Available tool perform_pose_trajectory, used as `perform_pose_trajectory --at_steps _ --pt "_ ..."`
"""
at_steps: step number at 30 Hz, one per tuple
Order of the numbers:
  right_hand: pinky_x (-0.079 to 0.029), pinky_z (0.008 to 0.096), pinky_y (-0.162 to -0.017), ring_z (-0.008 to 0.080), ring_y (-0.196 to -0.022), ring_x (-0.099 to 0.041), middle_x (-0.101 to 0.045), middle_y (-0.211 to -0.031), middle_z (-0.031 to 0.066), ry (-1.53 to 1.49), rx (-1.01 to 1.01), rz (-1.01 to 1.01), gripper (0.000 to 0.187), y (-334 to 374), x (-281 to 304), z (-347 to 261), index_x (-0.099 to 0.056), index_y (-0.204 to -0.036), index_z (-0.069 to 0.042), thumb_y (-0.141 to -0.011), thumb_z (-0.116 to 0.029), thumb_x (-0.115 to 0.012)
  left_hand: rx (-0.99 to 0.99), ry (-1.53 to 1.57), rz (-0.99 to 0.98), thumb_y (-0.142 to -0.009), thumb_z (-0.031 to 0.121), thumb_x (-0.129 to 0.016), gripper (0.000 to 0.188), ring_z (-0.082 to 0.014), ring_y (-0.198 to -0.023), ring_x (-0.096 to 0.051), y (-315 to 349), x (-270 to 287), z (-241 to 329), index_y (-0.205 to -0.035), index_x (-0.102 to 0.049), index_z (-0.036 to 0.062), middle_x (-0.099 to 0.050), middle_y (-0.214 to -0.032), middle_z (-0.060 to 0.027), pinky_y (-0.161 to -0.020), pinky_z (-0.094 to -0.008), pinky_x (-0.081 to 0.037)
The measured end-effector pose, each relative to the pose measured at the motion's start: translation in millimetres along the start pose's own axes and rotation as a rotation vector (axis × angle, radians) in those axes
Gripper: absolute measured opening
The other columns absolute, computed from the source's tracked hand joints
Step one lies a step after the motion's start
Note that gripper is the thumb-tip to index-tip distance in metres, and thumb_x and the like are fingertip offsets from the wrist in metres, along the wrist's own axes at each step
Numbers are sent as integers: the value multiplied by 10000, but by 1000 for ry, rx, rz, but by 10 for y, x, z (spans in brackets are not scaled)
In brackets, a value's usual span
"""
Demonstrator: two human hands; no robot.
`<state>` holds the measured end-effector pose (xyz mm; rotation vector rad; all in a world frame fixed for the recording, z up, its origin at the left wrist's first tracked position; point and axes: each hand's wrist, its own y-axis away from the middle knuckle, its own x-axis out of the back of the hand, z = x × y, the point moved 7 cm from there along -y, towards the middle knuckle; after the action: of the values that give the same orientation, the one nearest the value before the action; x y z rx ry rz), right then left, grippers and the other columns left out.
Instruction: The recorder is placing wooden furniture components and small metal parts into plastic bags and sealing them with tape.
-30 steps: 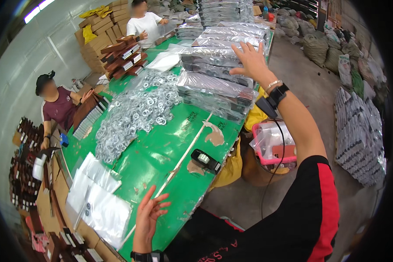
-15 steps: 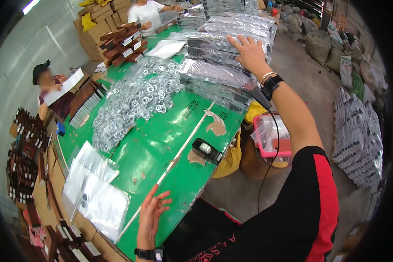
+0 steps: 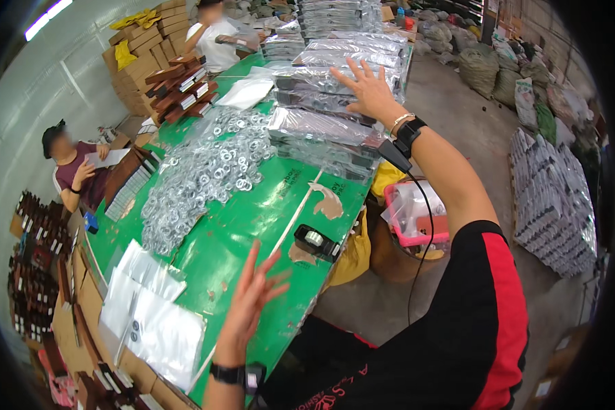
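- Clear-plastic-wrapped long, flat grey packs (image 3: 321,127) stand in stacks along the far right side of our glossy green desk (image 3: 232,232); we take these as the finished share.
- Our right hand (image 3: 367,89) is spread over the nearer packs, gripping nothing; we cannot tell whether its fingertips touch the film.
- Our left hand (image 3: 248,297) is blurred, fingers parted, and holds nothing above the near part of the desk.
- More silvery wrapped packs (image 3: 552,205) form a pile to our right, apparently done too.
- Long reddish-brown pieces (image 3: 181,89) stacked across the desk look unwrapped to us.
- Loose shiny grey rings (image 3: 205,171) lie heaped mid-desk and flat translucent plastic bags (image 3: 164,335) lie near left, so we judge plenty is left.
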<state>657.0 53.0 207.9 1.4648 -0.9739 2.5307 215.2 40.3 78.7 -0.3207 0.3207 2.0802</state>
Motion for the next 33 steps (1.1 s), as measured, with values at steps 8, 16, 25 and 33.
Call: perform_pose_trajectory --at_steps 8,16,25,33 --pt "-351 640 -1081 364 -1449 -350 -308 -1624 55 74 105 -1 1090 172 145 -79 -257 -1583 -368 -677 -526 -842 -399 -894 -120 -995 392 -617 956 -438 -1255 -569 -2525 -639 147 -1604 116 320 -313 -1552 -349 -889 -457 -555" --pt "-402 578 -1018 332 -1385 -433 -366 -1584 46 46 124 21 1122 181 -48 109 -312 -1563 -369 -609 -464 -895 -374 -1067 151 -904 226 -713 1071 -528 -844 -661 -3253 -824 -14 -1607 95 241 -697 -960 -314 -734 -520 -514" --pt "-395 589 -1021 363 -1403 -412 -368 -1582 68 58 136 -24 1080 68 -102 66 -303 -1566 -375 -653 -480 -870 -378 -1023 156 -889 176 -709 1087 -528 -862 -663 -3320 -742 25 -1607 103 257 -660 -1120 -354 -748 -516 -513" --pt "-276 697 -1100 419 -1429 -371 -333 -1613 95 -106 143 66 956 110 6 94 -279 -1579 -372 -777 -426 -796 -332 -1029 93 -876 217 -721 1126 -515 -1087 -630 -3182 -681 -40 -1603 138 265 -469 -1450 -341 -872 -476 -525"
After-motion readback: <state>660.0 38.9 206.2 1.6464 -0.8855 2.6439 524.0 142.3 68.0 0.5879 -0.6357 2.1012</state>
